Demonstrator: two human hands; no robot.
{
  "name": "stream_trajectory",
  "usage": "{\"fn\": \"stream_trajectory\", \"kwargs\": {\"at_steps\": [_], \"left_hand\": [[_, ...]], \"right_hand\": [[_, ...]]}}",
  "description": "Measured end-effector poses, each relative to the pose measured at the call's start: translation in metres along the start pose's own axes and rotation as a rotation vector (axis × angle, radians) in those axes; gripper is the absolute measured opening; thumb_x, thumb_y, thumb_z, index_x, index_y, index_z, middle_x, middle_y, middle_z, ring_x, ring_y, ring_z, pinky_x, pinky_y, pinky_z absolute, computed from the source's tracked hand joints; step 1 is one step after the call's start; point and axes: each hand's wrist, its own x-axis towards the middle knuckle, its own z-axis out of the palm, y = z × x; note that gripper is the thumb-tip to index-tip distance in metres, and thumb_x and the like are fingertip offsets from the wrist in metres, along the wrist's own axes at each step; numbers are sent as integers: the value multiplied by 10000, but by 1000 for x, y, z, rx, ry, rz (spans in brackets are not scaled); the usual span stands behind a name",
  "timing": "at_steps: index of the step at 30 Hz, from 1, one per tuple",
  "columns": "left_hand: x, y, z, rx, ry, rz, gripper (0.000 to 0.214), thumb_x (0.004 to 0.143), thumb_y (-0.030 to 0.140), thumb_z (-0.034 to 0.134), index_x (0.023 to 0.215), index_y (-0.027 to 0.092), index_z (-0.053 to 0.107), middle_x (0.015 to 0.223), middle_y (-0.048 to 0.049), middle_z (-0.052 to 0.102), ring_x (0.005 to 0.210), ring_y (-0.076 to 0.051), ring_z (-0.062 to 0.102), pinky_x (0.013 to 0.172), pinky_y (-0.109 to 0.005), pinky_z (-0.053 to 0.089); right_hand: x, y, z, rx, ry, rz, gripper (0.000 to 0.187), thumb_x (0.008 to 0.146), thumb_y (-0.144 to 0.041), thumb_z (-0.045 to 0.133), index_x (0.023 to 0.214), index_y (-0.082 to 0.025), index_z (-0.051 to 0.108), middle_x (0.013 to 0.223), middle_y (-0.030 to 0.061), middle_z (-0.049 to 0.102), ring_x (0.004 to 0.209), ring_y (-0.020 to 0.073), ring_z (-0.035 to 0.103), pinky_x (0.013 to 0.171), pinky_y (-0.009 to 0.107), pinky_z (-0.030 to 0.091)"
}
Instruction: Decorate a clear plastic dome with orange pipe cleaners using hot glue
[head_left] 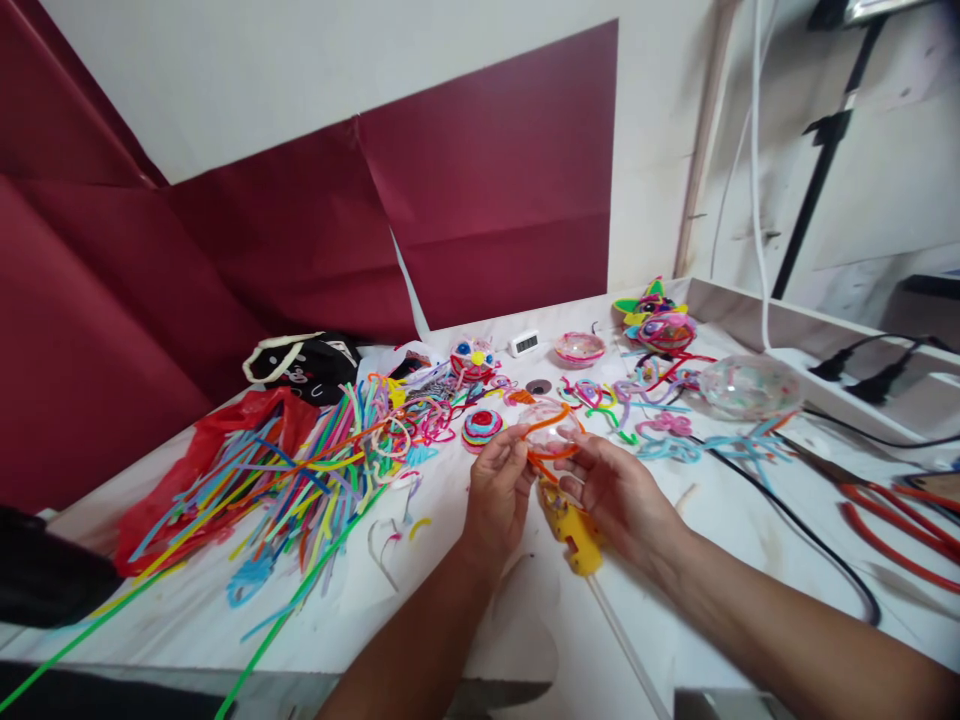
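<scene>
An orange pipe cleaner, bent into a loop, is held between both of my hands above the table. My left hand pinches its left side between thumb and fingers. On the other side, my right hand has its fingertips closed on the loop. Behind the loop sits a clear plastic bowl, partly covered by it. Below my hands lies a yellow hot glue gun with a glue stick out of its back end. A coiled, striped pipe cleaner disc rests just left of the bowl.
Many loose pipe cleaners spread from a red plastic bag at left. Finished bird-like figures stand at the back. At right are a clear dome, a black cable, red-handled scissors and a power strip.
</scene>
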Motion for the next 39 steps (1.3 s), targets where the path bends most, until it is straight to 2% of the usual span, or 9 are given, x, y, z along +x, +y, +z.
{"fn": "stream_trajectory", "kwargs": {"at_steps": [5,13,17,21,29,34,39], "left_hand": [[1,0,-2,-14,-19,13,240,709,203,714,934,156,647,864,-37,692,744,-109,639,710,-219,494],[1,3,-2,-47,57,25,350,687,186,730,1020,183,624,875,-19,666,734,-99,624,718,-231,490],[-1,1,-1,-57,58,31,379,688,182,726,1050,192,612,912,-26,660,761,-107,628,711,-229,487],[-1,0,1,-53,52,42,390,688,192,727,1059,186,607,926,-36,662,811,-129,634,774,-268,488],[-4,0,-1,-35,24,55,356,727,192,693,1072,188,610,900,-34,674,752,-109,628,724,-241,480],[-4,1,-2,-61,-1,65,346,735,201,689,1071,188,605,935,-48,678,813,-135,635,736,-257,483],[-6,3,-2,-83,8,55,329,726,181,695,1047,183,623,867,-31,675,737,-100,617,685,-215,472]], "right_hand": [[1,0,0,-40,-14,27,151,684,-254,700,788,-150,666,710,24,666,615,106,582,507,183,474],[-1,0,1,-245,-21,77,211,712,-313,721,833,-154,655,725,40,675,532,79,530,449,177,406],[1,2,-2,-247,-34,80,218,689,-320,750,742,-155,618,669,5,648,497,59,511,448,171,385],[2,2,-1,-256,-59,102,240,669,-316,764,768,-169,602,619,-30,611,406,42,433,418,192,359],[3,4,0,-301,-98,89,251,656,-291,772,795,-167,603,580,-35,587,406,48,428,418,192,356],[4,4,3,-327,-91,90,235,644,-282,778,729,-153,603,548,-35,563,417,43,426,425,179,352],[5,5,2,-349,-111,86,191,680,-264,758,728,-148,614,611,-4,605,454,47,457,419,170,352]]}}
